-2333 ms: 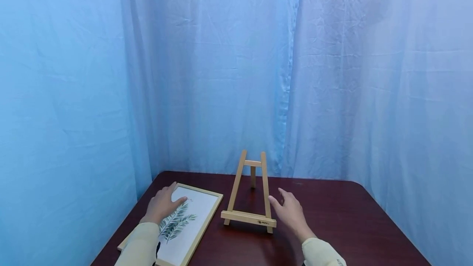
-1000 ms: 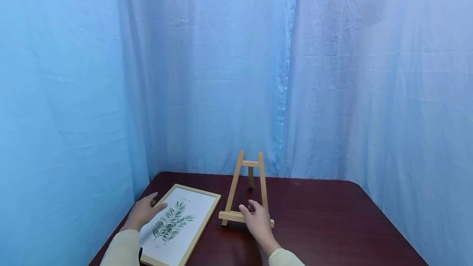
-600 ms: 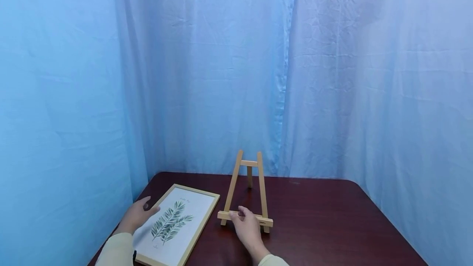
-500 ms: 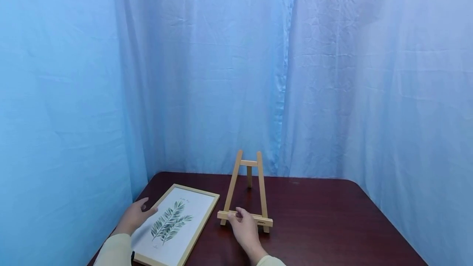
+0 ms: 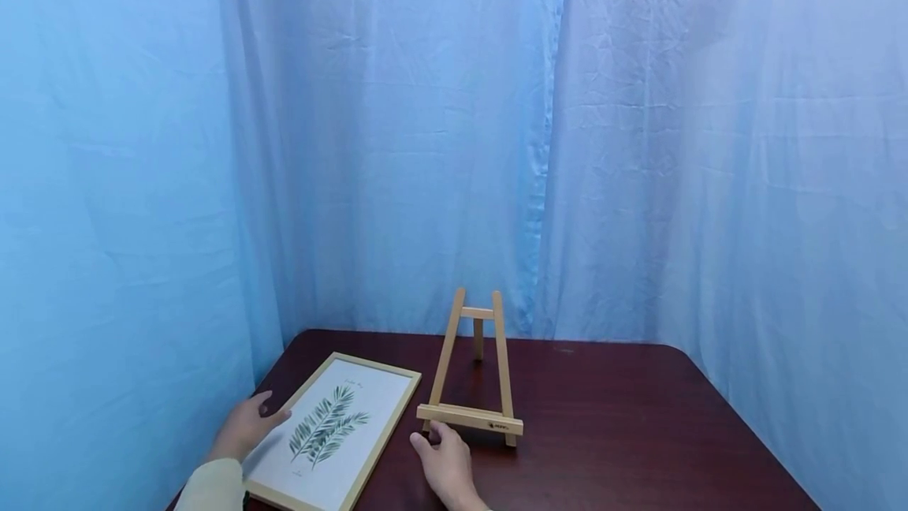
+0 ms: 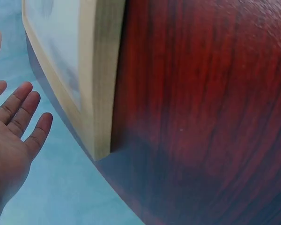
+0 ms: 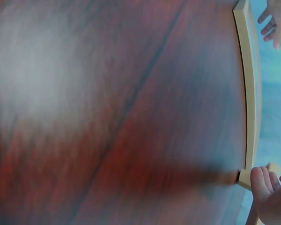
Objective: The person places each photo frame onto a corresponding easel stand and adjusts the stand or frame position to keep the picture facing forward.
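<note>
A framed picture of green fern-like leaves (image 5: 383, 400) lies flat at the left of the table. My left hand (image 5: 243, 426) is by its left edge, thumb and fingers apart. In the left wrist view the palm of the left hand (image 6: 11, 136) shows beside the picture's pale wooden frame (image 6: 103, 93). Right of the picture stands a small wooden easel (image 5: 471, 416) with a front ledge. My right hand (image 5: 447, 465) is just in front of that ledge with fingers loosely bent, holding nothing. The right wrist view has the right hand (image 7: 271, 201) overlapping the ledge's end.
The dark red wooden table (image 5: 624, 432) has rounded far corners. Light blue curtains (image 5: 426, 140) hang behind it and along both sides. The easel's rear leg (image 5: 478, 341) reaches back toward the curtain.
My right hand has moved from the easel's right side leftward across its ledge, then toward me. The left hand has slid left from over the picture to its left edge.
</note>
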{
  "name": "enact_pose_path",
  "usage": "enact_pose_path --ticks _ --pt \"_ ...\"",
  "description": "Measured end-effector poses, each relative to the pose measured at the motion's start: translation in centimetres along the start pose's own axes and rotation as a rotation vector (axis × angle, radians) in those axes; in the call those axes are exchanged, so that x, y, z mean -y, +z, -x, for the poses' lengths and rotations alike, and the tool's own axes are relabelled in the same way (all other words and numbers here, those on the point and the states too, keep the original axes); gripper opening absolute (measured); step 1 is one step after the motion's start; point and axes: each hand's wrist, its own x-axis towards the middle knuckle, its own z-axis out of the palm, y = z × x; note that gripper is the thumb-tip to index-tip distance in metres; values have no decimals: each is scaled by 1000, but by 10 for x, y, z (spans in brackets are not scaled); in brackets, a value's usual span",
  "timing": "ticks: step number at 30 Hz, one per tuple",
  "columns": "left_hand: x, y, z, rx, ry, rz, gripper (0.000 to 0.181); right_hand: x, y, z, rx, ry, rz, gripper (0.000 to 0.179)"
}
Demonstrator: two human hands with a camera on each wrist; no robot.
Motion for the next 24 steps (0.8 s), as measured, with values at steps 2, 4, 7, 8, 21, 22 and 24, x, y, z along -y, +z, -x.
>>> enact_pose_path --ticks 2,4,7,8,21,22,24 --pt "2 0 1 0 -10 9 85 0 4 2 5 0 4 49" --pt "4 1 2 0 -21 17 85 1 8 4 18 8 3 50" --pt "7 2 4 0 -46 11 85 1 13 6 34 14 14 51" --pt "8 3 5 1 -53 7 85 0 14 7 37 15 20 51" --pt "19 7 4 26 -88 -25 87 -1 24 6 41 76 12 50" --pt "19 8 4 24 -96 -24 87 -1 24 5 43 80 11 51" --pt "19 8 5 22 -103 -25 86 -1 24 5 50 89 8 51"
